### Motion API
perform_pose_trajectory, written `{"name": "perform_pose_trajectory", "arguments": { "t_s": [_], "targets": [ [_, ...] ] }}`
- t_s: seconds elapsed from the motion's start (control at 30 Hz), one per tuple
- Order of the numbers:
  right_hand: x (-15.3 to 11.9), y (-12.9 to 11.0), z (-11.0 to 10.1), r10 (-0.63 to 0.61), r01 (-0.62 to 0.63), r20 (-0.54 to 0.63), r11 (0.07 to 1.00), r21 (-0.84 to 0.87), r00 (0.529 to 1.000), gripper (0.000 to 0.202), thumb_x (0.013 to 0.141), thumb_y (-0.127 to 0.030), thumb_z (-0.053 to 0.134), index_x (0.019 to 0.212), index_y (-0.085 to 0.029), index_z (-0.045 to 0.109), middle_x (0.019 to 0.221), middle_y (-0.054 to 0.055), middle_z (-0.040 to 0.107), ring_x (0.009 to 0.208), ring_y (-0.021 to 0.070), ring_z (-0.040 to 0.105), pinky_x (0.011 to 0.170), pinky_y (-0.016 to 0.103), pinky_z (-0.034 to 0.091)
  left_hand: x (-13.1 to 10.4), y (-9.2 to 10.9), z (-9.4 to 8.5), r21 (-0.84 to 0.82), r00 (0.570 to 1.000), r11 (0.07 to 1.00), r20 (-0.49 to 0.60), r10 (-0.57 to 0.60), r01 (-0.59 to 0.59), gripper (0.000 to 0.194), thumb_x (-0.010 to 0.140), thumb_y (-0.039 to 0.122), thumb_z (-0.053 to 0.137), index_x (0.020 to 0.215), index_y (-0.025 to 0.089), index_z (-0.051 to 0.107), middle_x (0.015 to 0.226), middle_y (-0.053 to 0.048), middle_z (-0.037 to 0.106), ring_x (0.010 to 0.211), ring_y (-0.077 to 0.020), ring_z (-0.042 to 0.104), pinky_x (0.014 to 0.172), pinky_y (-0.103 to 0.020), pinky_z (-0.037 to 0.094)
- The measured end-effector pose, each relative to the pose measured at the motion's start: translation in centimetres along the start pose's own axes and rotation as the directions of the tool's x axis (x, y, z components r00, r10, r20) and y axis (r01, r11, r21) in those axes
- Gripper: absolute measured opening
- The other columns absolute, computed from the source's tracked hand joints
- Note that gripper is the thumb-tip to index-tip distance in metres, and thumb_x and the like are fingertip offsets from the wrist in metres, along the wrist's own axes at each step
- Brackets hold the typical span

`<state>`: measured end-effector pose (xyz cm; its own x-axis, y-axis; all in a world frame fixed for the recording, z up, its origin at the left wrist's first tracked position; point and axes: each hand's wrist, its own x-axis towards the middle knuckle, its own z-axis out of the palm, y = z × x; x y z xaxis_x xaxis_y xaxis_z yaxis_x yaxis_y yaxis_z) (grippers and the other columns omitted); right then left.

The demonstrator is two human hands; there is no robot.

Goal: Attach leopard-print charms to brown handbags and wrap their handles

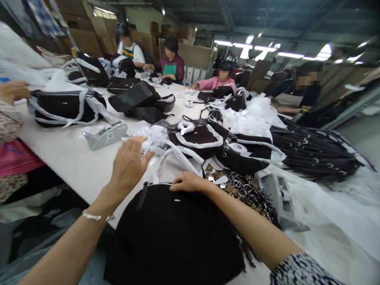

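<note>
A large black bag (178,233) with a metal zip along its top edge and a small silver plate lies in front of me. My right hand (190,182) has hold of its top edge by the zip, fingers curled over. Above the zip's left end my left hand (128,162) is raised, thumb and fingers apart, with nothing visible in it. Just beyond that hand are crumpled clear plastic (148,136) and a grey tape dispenser (105,135). A dark bag (197,138) with white-wrapped handles sits past my right hand.
To the right lie leopard-print straps with metal rings (237,184), a second tape dispenser (277,198) and a heap of black straps (314,152). More dark bags (67,107) cover the white table (65,150). Several people work around it; one person's hand (13,92) is at far left.
</note>
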<state>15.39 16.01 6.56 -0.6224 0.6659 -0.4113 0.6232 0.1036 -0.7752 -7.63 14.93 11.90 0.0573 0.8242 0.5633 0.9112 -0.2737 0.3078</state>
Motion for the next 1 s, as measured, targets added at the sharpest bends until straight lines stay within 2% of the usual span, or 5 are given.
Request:
{"name": "perform_pose_trajectory", "arguments": {
  "t_s": [0.17,0.43,0.57,0.73,1.0],
  "targets": [
    [-3.9,0.1,-1.7,-0.108,0.126,-0.281,0.991,0.044,0.954,0.026,0.080,-0.035,0.065,0.099,-0.018,0.073,0.091,0.001,0.073,0.083,0.0161,0.064,0.075,0.025,0.046,-4.9,1.0,1.8,-0.137,0.577,0.987,0.814,0.066,0.079,0.054,0.085,0.067,0.047,0.111,0.023,0.064,0.107,-0.011,0.071,0.097,-0.0321,0.066,0.083,-0.039,0.048],
    [-15.4,2.1,0.6,0.106,0.028,-0.509,0.968,0.248,0.855,0.021,0.083,-0.034,0.064,0.095,-0.019,0.073,0.091,0.003,0.074,0.086,0.0208,0.067,0.080,0.032,0.050,-2.1,0.0,4.3,-0.342,0.047,0.805,0.929,0.367,0.485,0.052,0.074,0.062,0.064,0.101,0.018,0.068,0.100,-0.006,0.073,0.085,-0.0251,0.067,0.071,-0.029,0.051],
    [-18.0,3.6,4.5,0.083,-0.002,-0.606,0.991,0.134,0.791,0.024,0.084,-0.035,0.064,0.105,-0.025,0.072,0.108,0.004,0.072,0.102,0.0238,0.065,0.095,0.037,0.048,-1.5,0.2,4.2,-0.379,0.108,0.695,0.910,0.401,0.611,0.055,0.075,0.065,0.060,0.104,0.018,0.064,0.095,-0.005,0.071,0.076,-0.0204,0.064,0.066,-0.028,0.048],
    [-18.4,4.7,7.9,0.013,-0.033,-0.720,0.999,-0.014,0.694,0.033,0.085,-0.036,0.063,0.116,-0.026,0.067,0.123,0.008,0.065,0.118,0.0265,0.058,0.106,0.044,0.043,-1.9,-1.2,4.8,-0.232,0.237,0.967,0.950,0.202,0.106,0.060,0.072,0.076,0.053,0.077,0.018,0.066,0.076,-0.004,0.065,0.071,-0.0211,0.058,0.065,-0.029,0.042],
    [-17.2,5.7,11.1,0.086,-0.134,-0.799,0.991,0.007,0.595,0.050,0.082,-0.039,0.065,0.129,-0.023,0.057,0.136,0.011,0.056,0.130,0.0295,0.049,0.112,0.049,0.038,-4.5,-2.0,4.2,-0.161,0.041,0.874,0.986,0.160,0.458,0.064,0.064,0.075,0.064,0.089,0.017,0.070,0.094,-0.010,0.073,0.083,-0.0269,0.067,0.074,-0.034,0.051]
  ]
}}
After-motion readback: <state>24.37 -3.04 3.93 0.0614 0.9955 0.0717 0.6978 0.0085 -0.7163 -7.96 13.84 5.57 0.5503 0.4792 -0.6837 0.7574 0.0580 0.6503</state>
